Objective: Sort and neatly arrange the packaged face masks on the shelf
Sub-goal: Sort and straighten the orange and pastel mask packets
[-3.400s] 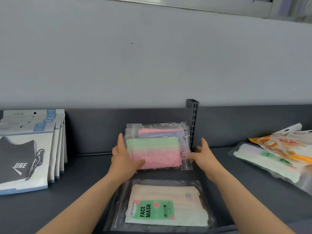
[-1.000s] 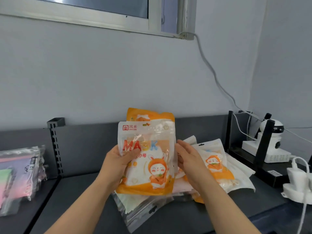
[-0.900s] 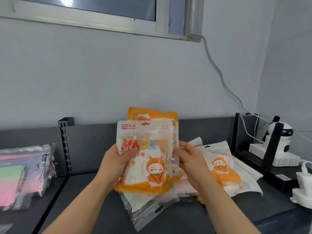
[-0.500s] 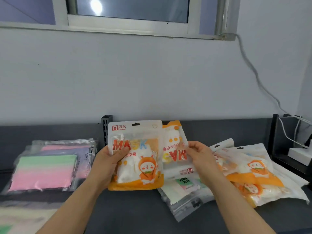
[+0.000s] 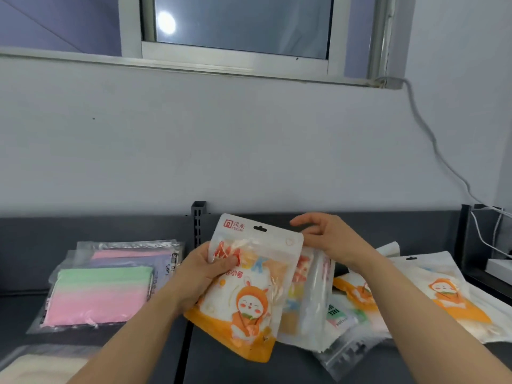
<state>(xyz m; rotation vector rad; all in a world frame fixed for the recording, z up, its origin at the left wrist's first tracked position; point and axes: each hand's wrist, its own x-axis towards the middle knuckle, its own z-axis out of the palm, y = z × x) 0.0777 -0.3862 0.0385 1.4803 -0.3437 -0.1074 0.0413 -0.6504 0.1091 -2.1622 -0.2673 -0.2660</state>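
Observation:
My left hand [image 5: 205, 273] grips an orange-and-white rabbit mask pack [image 5: 249, 297] by its left edge and holds it upright and tilted over the dark shelf [image 5: 227, 370]. A second pack of the same kind [image 5: 311, 295] stands turned just behind its right side. Above that pack's top is my right hand [image 5: 329, 239], fingers loosely curled with nothing visible between them. To the right, more rabbit packs [image 5: 443, 295] lie in a loose pile. A clear pack with a green label [image 5: 338, 314] lies under them.
Pastel pink-and-green mask packs [image 5: 102, 292] lie stacked at the left, beyond the slotted shelf post [image 5: 198, 220]. A cream mask pack [image 5: 41, 367] lies at the bottom left. White cables and a white device [image 5: 498, 266] sit past the right shelf end.
The view swung from the pastel stack to the right pile. I picked up two rabbit packs. My right hand, which pinched the second pack, now sits above it with loose fingers.

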